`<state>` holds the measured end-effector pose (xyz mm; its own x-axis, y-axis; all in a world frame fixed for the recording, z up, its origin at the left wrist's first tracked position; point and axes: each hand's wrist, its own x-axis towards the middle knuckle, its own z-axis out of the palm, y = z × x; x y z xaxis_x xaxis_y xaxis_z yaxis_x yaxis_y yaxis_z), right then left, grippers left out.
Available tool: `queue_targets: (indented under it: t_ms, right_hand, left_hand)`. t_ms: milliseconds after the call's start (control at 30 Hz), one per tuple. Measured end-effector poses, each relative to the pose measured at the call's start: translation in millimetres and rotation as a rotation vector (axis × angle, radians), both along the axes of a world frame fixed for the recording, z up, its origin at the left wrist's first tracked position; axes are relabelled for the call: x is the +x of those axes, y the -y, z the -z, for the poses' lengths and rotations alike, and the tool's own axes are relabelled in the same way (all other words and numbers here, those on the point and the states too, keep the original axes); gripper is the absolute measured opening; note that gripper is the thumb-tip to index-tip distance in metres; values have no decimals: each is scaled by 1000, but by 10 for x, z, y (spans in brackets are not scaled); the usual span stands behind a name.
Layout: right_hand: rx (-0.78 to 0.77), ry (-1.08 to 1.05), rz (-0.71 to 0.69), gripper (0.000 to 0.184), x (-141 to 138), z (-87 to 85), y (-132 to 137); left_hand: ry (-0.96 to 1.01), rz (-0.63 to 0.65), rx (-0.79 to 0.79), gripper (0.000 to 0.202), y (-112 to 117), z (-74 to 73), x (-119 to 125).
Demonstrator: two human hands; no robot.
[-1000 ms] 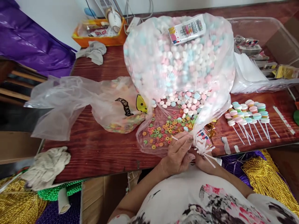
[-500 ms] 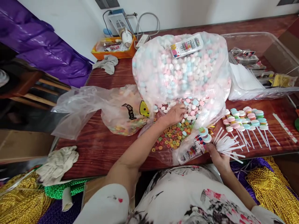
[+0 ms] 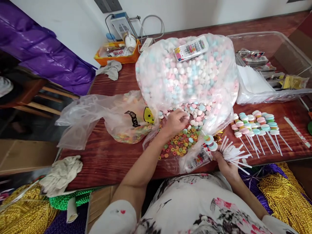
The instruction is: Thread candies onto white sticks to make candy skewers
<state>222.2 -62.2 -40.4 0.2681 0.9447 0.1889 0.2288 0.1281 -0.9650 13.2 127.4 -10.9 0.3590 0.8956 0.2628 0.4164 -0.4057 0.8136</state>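
My left hand reaches into the mouth of a big clear bag of pastel candy discs, its fingers pinched over the loose discs; what it holds I cannot make out. Small coloured candy rings lie just below it inside the plastic. My right hand grips a bundle of white sticks that fans out to the right, and one stick carries stacked candy discs. A row of finished candy sticks lies on the wooden table to the right.
A second clear bag with a smiley print lies left of the big bag. An orange tray and a grey cloth sit at the back. A clear bin of packets stands at the right. Gold and green bead strands lie below the table edge.
My left hand left the sticks near my right hand, reached up into the pastel discs, and has now drawn back a little. My right hand holds the fanned sticks near the table edge.
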Motion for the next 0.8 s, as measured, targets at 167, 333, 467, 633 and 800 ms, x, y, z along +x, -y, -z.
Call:
queue_targets:
  t_ms: [167, 333, 467, 633, 800]
  right_hand:
    - [91, 158, -184, 12, -87, -152, -62]
    - [135, 278, -399, 17, -244, -251, -119]
    - [124, 323, -405, 20, -307, -270, -106]
    - [164, 324, -416, 20, -359, -361, -58]
    - [135, 306, -430, 24, -390, -413, -17]
  left_hand:
    - [676, -202, -382, 14, 547, -228, -188]
    - [896, -224, -487, 16, 993, -376, -224]
    - [819, -242, -397, 22, 1163, -311, -293]
    - [839, -403, -332, 21, 1198, -133, -315]
    - [841, -401, -334, 27, 1218, -21, -291]
